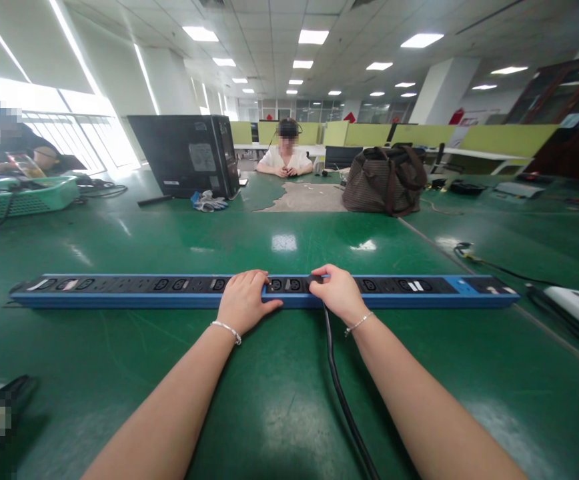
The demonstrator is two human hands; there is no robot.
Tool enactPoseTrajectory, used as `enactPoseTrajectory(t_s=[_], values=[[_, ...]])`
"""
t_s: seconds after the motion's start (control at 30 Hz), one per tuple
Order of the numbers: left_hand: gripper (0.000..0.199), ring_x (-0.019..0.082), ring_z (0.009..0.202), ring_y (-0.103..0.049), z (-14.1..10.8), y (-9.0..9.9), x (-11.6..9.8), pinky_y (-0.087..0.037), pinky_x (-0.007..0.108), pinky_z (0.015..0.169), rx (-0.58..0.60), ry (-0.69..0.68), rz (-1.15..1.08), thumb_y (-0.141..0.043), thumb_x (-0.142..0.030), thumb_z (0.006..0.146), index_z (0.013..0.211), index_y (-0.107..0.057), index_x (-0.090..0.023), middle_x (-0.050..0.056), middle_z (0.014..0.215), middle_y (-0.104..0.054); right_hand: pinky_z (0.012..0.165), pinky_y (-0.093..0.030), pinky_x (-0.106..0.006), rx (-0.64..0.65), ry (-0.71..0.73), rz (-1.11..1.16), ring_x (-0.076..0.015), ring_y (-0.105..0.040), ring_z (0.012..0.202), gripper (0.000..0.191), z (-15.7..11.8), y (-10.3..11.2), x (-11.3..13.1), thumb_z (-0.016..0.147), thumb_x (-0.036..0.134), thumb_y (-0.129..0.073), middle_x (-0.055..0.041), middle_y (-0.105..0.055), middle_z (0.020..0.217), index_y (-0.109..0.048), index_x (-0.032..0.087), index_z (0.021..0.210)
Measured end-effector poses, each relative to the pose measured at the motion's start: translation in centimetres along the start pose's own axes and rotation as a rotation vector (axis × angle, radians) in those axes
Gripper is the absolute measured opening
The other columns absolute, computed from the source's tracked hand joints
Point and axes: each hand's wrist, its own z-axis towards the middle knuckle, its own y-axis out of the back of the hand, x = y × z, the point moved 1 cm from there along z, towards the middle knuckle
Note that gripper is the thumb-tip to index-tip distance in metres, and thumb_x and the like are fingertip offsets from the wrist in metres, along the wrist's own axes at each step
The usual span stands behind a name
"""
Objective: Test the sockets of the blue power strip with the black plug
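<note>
Power strip [297, 302]: lies straight ahead of us on the green worktop [279, 380], well short of the far edge; its long axis runs left to right, roughly parallel to that edge.
Left hand [243, 297]: rests palm down across the strip near mid-length, thumb along the side facing us; we cannot tell how firmly it grips.
Right hand [338, 290]: pinches the black plug [314, 280] between thumb and fingers at the socket face; we cannot tell whether the plug is fully seated.
Gap: our hands are apart, with sockets showing between them.
Plug against strip: it stands right of mid-length, over the long axis, and the right hand is nearer to it.
Cord [338, 385]: runs from the plug between our forearms, towards us.
Far edge: a co-worker [285, 159] sits there, left of a brown bag [382, 180].
</note>
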Motion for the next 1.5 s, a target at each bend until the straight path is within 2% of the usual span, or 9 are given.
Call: enactPoseTrajectory(t_s=[0.27,0.47,0.6,0.73,0.9,1.13,1.27,1.4,1.5], values=[[0.043,0.024,0.100,-0.054,0.1,0.0,-0.1,-0.039,0.037,0.087,-0.010,0.002,0.018,-0.068,-0.047,0.063,0.093,-0.051,-0.021,0.006,0.103,-0.060,0.056,-0.036,-0.024,-0.063,-0.005,-0.138,-0.0136,-0.054,0.061,0.025,-0.5,0.0,0.9,0.065,0.032,-0.054,0.0000,-0.063,0.070,-0.062,0.022,0.087],[0.043,0.023,0.099,-0.053,0.1,0.1,-0.1,-0.039,0.036,0.087,0.000,0.013,0.020,-0.068,-0.047,0.064,0.096,-0.051,-0.023,0.005,0.101,-0.060,0.056,-0.037,-0.024,-0.040,0.023,-0.036,-0.0130,-0.053,0.060,0.023,-0.6,0.0,1.0,0.066,0.029,-0.053,0.0003,-0.062,0.067,-0.061,0.021,0.085],[0.044,0.023,0.099,-0.053,0.1,0.1,-0.1,-0.038,0.036,0.086,0.000,0.014,0.037,-0.068,-0.047,0.064,0.096,-0.050,-0.023,0.004,0.102,-0.060,0.055,-0.036,-0.023,-0.120,0.162,0.028,-0.0114,-0.051,0.056,0.023,-1.7,1.5,3.5,0.069,0.029,-0.051,0.0023,-0.060,0.065,-0.059,0.021,0.089],[0.044,0.023,0.098,-0.054,0.2,0.2,-0.2,-0.039,0.035,0.086,0.002,0.009,0.042,-0.068,-0.048,0.064,0.095,-0.050,-0.022,0.004,0.102,-0.061,0.049,-0.035,-0.022,-0.042,0.190,0.147,-0.0096,-0.047,0.048,0.023,-1.7,3.8,4.4,0.072,0.031,-0.050,0.0046,-0.055,0.058,-0.057,0.020,0.091],[0.045,0.023,0.098,-0.054,0.1,0.1,0.0,-0.039,0.036,0.087,0.000,0.000,0.040,-0.066,-0.049,0.066,0.099,-0.052,-0.022,0.005,0.103,-0.061,0.045,-0.036,-0.020,0.068,0.030,0.243,-0.0100,-0.049,0.046,0.028,-0.7,6.6,1.9,0.074,0.028,-0.051,0.0052,-0.053,0.053,-0.051,0.017,0.100],[0.039,0.023,0.102,-0.053,-0.1,0.0,0.2,-0.038,0.037,0.089,0.007,-0.032,0.024,-0.063,-0.050,0.069,0.097,-0.055,-0.025,0.004,0.110,-0.060,0.045,-0.041,-0.023,-0.096,-0.111,0.305,-0.0099,-0.049,0.042,0.030,0.0,10.0,0.1,0.079,0.026,-0.044,0.0028,-0.056,0.060,-0.046,0.019,0.109],[0.034,0.022,0.102,-0.053,0.0,0.0,0.2,-0.038,0.037,0.090,0.002,-0.034,0.013,-0.063,-0.050,0.069,0.092,-0.057,-0.026,0.003,0.111,-0.060,0.047,-0.039,-0.023,-0.317,-0.158,-0.079,-0.0099,-0.047,0.043,0.028,0.8,12.0,-2.9,0.080,0.035,-0.044,0.0016,-0.055,0.060,-0.054,0.020,0.100],[0.033,0.022,0.102,-0.053,0.0,-0.1,0.2,-0.039,0.037,0.090,0.003,-0.031,0.001,-0.063,-0.050,0.069,0.091,-0.058,-0.026,0.003,0.110,-0.060,0.053,-0.039,-0.025,-0.162,-0.175,-0.341,-0.0143,-0.054,0.055,0.032,1.3,13.1,-6.2,0.078,0.043,-0.045,-0.0028,-0.060,0.065,-0.059,0.019,0.092],[0.034,0.022,0.102,-0.053,0.0,-0.1,0.3,-0.039,0.037,0.090,0.002,-0.032,0.006,-0.062,-0.051,0.069,0.091,-0.058,-0.025,0.003,0.111,-0.060,0.055,-0.039,-0.025,-0.122,-0.225,-0.463,-0.0162,-0.056,0.059,0.034,1.4,13.4,-7.7,0.076,0.046,-0.044,-0.0048,-0.062,0.068,-0.060,0.018,0.087]])
